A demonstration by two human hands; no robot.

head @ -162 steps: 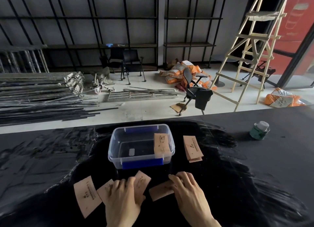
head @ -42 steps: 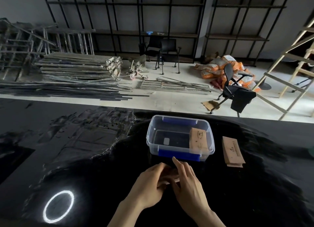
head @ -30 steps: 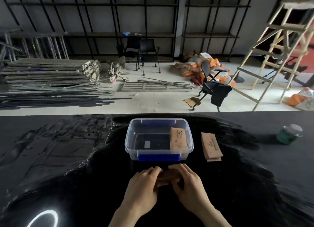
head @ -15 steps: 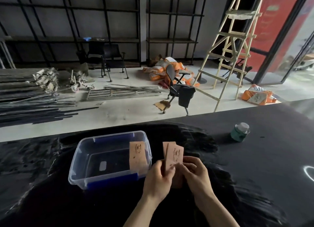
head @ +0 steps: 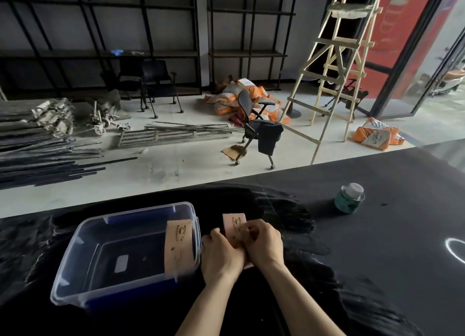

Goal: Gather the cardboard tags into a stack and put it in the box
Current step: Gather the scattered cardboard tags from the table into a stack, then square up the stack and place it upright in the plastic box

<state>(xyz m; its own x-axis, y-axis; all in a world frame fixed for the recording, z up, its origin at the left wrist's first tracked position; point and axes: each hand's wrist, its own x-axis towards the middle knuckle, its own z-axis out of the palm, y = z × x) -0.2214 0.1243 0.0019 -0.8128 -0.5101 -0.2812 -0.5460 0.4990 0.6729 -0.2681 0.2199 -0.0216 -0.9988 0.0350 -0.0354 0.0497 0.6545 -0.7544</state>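
Both hands are closing on the stack of cardboard tags (head: 234,228) just right of the box (head: 125,257); the left hand (head: 221,256) is gripping its near-left edge and the right hand (head: 263,245) is clamping the right side, fingers curled over the top face. The stack is resting on or just above the dark surface (head: 377,260), which of the two I cannot tell; its far end is showing printed marks. To do this step well, the hands should be squeezing the long edges inward and tapping the short edge down so the tags are sitting flush before lifting; loose thin card is likely to fan out if pinched at one corner only. The tags are flat, pale-brown rectangles, matte and stiff-looking; another batch (head: 179,247) is leaning against the right wall inside the box. The box is clear, smooth plastic with rounded corners and blue clips; the surface is looking black and streaked.
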